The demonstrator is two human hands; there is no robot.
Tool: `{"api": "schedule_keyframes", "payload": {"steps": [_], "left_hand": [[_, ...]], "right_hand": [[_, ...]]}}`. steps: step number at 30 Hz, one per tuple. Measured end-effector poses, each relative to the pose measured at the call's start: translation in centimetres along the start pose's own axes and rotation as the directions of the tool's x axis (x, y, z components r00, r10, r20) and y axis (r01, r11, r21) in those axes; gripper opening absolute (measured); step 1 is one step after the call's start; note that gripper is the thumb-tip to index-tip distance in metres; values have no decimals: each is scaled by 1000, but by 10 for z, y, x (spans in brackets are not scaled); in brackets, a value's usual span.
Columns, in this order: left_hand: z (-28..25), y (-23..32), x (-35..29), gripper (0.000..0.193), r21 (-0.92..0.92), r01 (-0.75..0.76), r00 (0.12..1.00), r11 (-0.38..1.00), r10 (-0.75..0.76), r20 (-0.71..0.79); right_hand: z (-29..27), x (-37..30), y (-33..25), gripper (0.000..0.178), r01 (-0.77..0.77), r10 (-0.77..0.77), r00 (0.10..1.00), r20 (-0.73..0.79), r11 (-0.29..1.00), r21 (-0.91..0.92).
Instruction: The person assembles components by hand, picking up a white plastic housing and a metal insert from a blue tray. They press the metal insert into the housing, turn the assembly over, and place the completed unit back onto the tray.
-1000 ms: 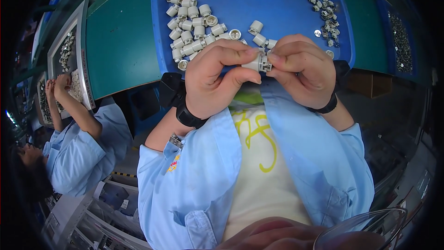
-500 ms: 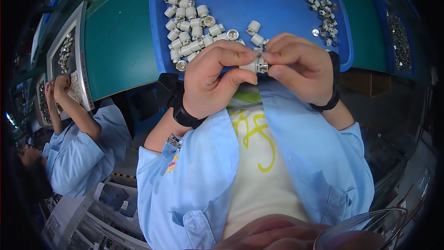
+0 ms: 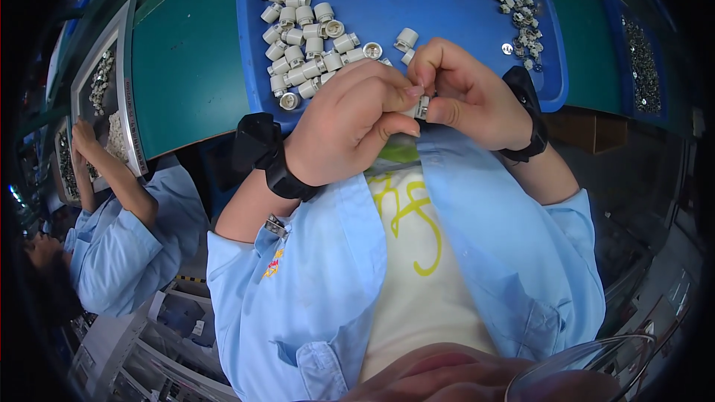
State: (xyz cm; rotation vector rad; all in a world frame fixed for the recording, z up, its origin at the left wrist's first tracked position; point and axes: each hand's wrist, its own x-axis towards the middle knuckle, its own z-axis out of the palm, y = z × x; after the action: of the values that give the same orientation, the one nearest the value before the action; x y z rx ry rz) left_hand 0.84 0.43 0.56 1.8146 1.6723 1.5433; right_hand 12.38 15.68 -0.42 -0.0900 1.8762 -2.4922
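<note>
Over the near edge of the blue tray (image 3: 439, 0), both my hands meet at a small white ceramic lamp holder (image 3: 422, 109). My left hand (image 3: 346, 123) is closed round its body, hiding most of it. At its end with metal parts, my right hand (image 3: 473, 104) pinches with thumb and bent index finger; whether a small part sits between these fingertips is hidden. Just beyond my hands lie loose white lamp holders (image 3: 406, 38). Many more lamp holders (image 3: 298, 15) are heaped along the tray's left side.
Small metal fittings (image 3: 526, 33) lie along the tray's right side. A blue bin (image 3: 642, 67) of metal pieces stands further right on the green table (image 3: 190, 67). At left, a co-worker (image 3: 134, 231) handles parts over a metal-framed tray (image 3: 128, 104).
My left hand has turned and covers more of the lamp holder. The fingers of my right hand are bent more sharply, with the knuckles raised. The co-worker's hands have moved slightly.
</note>
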Motion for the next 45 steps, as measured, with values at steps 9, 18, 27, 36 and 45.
{"api": "schedule_keyframes", "payload": {"steps": [9, 18, 27, 36, 45], "left_hand": [[6, 6, -9, 31, -160, 133, 972, 978, -160, -174], [3, 3, -11, 35, -163, 128, 968, 978, -159, -192], [12, 6, -12, 31, -787, 318, 866, 528, -500, 15], [12, 9, -11, 34, -846, 349, 836, 404, -541, 87], [15, 0, -16, 36, -500, 121, 972, 858, -204, -115]], "right_hand": [[-1, 1, -8, 23, 76, -74, 997, -33, 995, 60], [5, 0, -8, 18, 62, -54, 994, -94, 995, 81], [16, 3, -12, 19, 100, -89, 993, -77, 983, 156], [20, 5, -15, 17, 50, -31, 995, -94, 978, 200], [7, 4, -4, 17, 151, -151, 989, 4, 988, -22]]}}
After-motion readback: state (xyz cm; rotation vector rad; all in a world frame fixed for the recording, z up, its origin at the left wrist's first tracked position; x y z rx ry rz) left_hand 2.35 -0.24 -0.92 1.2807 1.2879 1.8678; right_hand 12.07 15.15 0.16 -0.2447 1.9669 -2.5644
